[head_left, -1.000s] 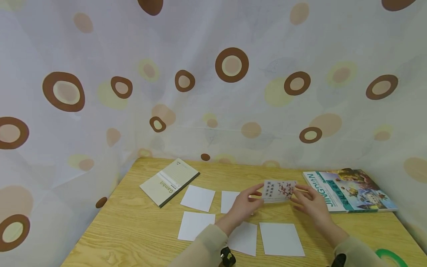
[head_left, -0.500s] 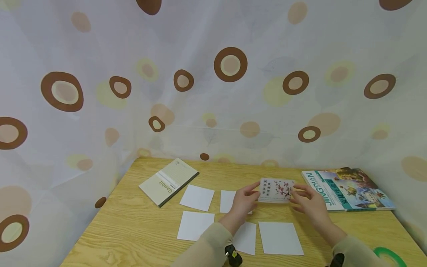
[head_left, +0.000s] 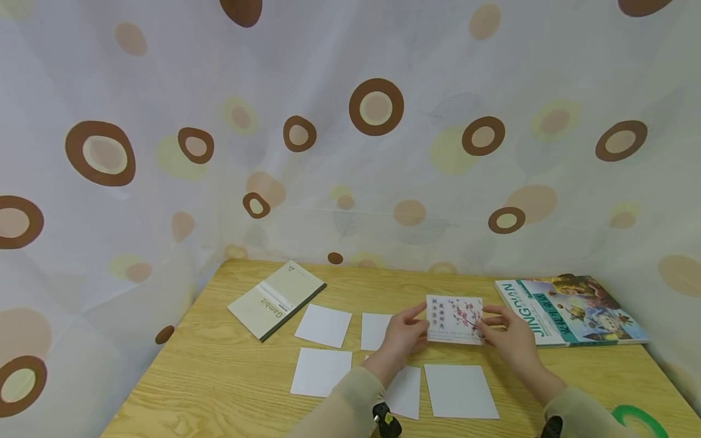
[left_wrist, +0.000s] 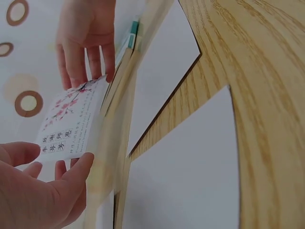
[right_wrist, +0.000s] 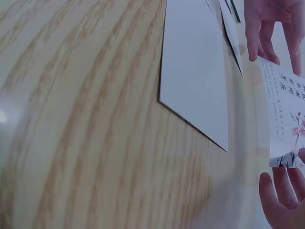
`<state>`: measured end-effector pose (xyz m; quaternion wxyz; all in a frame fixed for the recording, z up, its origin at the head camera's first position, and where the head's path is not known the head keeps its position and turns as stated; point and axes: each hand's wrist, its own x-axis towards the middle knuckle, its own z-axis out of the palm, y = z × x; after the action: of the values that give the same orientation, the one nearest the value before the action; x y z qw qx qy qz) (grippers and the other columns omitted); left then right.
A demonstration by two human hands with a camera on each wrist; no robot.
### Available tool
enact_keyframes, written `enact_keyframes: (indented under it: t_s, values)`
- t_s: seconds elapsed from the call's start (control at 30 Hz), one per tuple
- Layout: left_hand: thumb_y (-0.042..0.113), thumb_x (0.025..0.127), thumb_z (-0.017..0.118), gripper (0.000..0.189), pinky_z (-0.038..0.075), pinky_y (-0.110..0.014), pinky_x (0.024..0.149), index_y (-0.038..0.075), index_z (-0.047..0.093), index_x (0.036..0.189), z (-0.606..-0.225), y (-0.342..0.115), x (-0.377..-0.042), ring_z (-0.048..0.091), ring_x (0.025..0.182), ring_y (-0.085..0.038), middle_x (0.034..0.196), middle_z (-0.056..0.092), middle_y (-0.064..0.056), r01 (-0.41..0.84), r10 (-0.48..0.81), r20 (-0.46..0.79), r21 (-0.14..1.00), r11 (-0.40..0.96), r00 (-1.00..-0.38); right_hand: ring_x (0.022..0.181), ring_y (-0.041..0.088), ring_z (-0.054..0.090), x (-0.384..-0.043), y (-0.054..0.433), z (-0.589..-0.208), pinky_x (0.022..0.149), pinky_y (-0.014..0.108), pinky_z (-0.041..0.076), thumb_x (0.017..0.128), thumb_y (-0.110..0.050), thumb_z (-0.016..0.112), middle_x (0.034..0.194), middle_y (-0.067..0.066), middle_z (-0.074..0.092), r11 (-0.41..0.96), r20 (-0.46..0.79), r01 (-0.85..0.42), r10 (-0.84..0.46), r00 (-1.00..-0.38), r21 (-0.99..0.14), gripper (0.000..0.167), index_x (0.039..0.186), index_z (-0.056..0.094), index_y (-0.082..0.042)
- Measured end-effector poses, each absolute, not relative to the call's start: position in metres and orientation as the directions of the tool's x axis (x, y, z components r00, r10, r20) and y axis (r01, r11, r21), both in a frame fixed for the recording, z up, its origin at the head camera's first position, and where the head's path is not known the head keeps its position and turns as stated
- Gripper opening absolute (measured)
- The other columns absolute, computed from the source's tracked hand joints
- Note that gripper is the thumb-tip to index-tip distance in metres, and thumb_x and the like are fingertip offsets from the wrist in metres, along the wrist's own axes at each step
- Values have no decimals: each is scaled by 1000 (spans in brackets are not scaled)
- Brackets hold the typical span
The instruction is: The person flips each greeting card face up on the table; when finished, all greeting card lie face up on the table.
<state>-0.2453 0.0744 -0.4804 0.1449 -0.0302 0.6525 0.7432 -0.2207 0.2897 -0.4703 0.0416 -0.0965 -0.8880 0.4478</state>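
Note:
A white card (head_left: 454,320) printed with pink blossom branches and dark characters is held up between both hands, its printed face toward the head camera. My left hand (head_left: 401,336) pinches its left edge between thumb and fingers. At the opposite edge, my right hand (head_left: 512,340) pinches the card near its right side. In the left wrist view the card (left_wrist: 71,119) spans from one hand's fingertips to the other's, raised off the table. Several blank white square cards (head_left: 462,391) lie below and to the left of it, one partly covered by my left forearm.
A wooden table (head_left: 191,365) carries everything. At the back left lies a beige notebook (head_left: 277,299) marked Gambit. A colourful book (head_left: 572,311) rests at the right, close to my right hand. A green ring, like a tape roll (head_left: 638,420), shows at the front right. A dotted curtain hangs behind.
The card has tilted so its printed face turns more toward the head camera and looks brighter. Both hands moved slightly left with it early on. The cards on the table stayed put.

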Motion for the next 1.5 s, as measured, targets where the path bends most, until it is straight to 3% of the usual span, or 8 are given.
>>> enact_keyframes:
  t_s: [0.27, 0.43, 0.83, 1.5]
  values:
    - [2, 90, 63, 52, 60, -32, 75, 17, 59, 139, -485, 73, -246, 61, 78, -13, 102, 60, -7, -281, 229, -248, 952, -122, -941, 82, 21, 62, -223, 290, -474, 61, 19, 55, 92, -13, 70, 107, 23, 63, 628, 17, 131, 224, -974, -767, 46, 132, 52, 2]
    - [-5, 85, 62, 58, 59, -33, 76, 15, 59, 139, -485, 76, -247, 54, 75, -13, 103, 58, -7, -291, 190, -272, 953, -84, -943, 77, 19, 60, -226, 293, -476, 58, 19, 53, 91, -13, 71, 101, 18, 63, 667, 16, 104, 171, -985, -738, 58, 141, 45, -1]
    - [-7, 82, 59, 62, 59, -36, 88, 3, 51, 143, -485, 78, -247, 60, 91, -16, 110, 58, -11, -311, 185, -295, 948, -62, -937, 74, 20, 57, -236, 298, -482, 57, 23, 50, 88, -10, 73, 98, 17, 61, 715, -1, 74, 102, -995, -695, 63, 143, 43, -3]
    - [-5, 80, 64, 64, 57, -29, 78, 4, 51, 143, -486, 84, -243, 56, 85, -16, 109, 60, -10, -287, 159, -292, 957, 50, -943, 71, 20, 53, -248, 300, -488, 54, 26, 45, 86, -10, 74, 95, 14, 60, 743, -67, 124, 105, -992, -658, 62, 140, 45, -2]
